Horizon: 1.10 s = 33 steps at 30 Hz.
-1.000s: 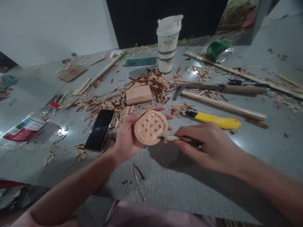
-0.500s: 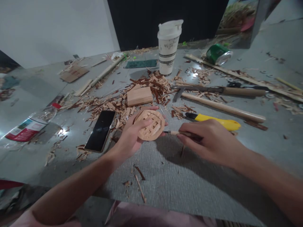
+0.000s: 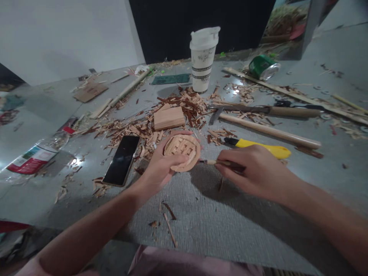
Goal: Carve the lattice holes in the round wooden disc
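Note:
A round carved wooden disc (image 3: 184, 147) with a raised rim and cut-out relief rests in my left hand (image 3: 161, 161). The thumb of that hand presses across the lower left of its face while the fingers support it from behind. My right hand (image 3: 247, 165) is closed around the handle of a small carving chisel (image 3: 211, 162), whose metal end points left at the disc's right edge. Whether the tip touches the wood I cannot tell. Just behind the right hand lies a yellow-handled tool (image 3: 264, 148) with a black end.
Wood shavings (image 3: 189, 103) are heaped beyond the disc around a wooden block (image 3: 169, 118). A phone (image 3: 122, 160) and a plastic bottle (image 3: 37, 153) lie left. Behind stand a lidded paper cup (image 3: 202, 59) and, lying down, a green can (image 3: 263, 67). A hammer (image 3: 267, 130) lies right.
My left thumb has slid from the middle of the disc's face down toward its lower part. The right hand and chisel have barely moved.

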Tool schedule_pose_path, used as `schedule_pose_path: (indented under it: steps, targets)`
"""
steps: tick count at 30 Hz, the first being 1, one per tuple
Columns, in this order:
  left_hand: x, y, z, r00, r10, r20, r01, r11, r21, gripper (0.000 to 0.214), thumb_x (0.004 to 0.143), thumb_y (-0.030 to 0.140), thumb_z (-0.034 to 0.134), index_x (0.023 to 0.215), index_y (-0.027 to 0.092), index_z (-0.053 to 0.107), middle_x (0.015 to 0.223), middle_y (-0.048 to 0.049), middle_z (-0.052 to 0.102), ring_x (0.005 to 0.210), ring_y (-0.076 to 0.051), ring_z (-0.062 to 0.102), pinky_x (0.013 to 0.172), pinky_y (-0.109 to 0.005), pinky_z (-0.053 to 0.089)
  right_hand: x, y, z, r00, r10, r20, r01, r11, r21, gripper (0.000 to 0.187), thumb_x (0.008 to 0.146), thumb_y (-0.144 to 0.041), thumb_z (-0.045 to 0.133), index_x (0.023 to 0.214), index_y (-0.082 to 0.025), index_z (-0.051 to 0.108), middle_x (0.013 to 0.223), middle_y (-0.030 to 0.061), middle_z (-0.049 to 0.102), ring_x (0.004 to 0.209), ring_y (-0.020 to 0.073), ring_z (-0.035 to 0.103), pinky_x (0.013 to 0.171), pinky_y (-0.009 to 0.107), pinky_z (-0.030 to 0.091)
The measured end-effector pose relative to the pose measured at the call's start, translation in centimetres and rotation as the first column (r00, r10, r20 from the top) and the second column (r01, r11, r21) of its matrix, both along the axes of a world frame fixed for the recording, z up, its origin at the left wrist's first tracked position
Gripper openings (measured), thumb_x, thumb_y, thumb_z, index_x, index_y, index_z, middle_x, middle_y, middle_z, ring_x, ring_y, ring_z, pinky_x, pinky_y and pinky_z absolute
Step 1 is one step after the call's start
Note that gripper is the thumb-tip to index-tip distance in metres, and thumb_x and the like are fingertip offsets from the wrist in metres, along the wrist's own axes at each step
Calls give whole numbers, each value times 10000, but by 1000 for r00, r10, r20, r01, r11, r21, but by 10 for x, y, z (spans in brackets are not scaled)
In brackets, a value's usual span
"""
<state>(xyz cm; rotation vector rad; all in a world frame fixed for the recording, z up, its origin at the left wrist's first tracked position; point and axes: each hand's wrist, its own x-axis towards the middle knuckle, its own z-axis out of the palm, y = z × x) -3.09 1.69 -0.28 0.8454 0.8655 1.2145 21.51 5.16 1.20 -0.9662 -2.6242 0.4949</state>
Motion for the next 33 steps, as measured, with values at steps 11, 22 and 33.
schedule_pose_path:
  steps: [11, 22, 33]
  targets:
    - [0, -3, 4, 1000, 8, 14, -7, 999, -47, 516, 713, 121, 726, 1220, 211, 700, 1203, -109, 763, 1167, -344, 742, 861, -414, 654, -1, -2, 4, 1000, 7, -3, -7, 1000, -3, 272, 1026, -297, 543, 764, -223, 537, 597, -41, 527, 526, 116, 441, 575, 300, 266]
    - [1, -7, 7, 998, -37, 52, 40, 997, -63, 436, 782, 205, 674, 1216, 182, 700, 1167, -146, 773, 1105, -337, 740, 832, -453, 674, -1, -6, 16, 983, -31, -181, 40, 998, 50, 316, 1068, -311, 524, 782, -208, 608, 543, -65, 476, 466, 88, 388, 517, 272, 290]
    - [7, -18, 7, 975, -172, 144, 182, 981, -64, 591, 648, 95, 713, 1226, 216, 732, 1202, -109, 743, 1047, -287, 712, 897, -453, 660, -9, -25, 21, 972, -67, -227, 83, 995, 61, 205, 1059, -273, 544, 902, -213, 661, 574, -53, 516, 474, 104, 457, 503, 277, 297]
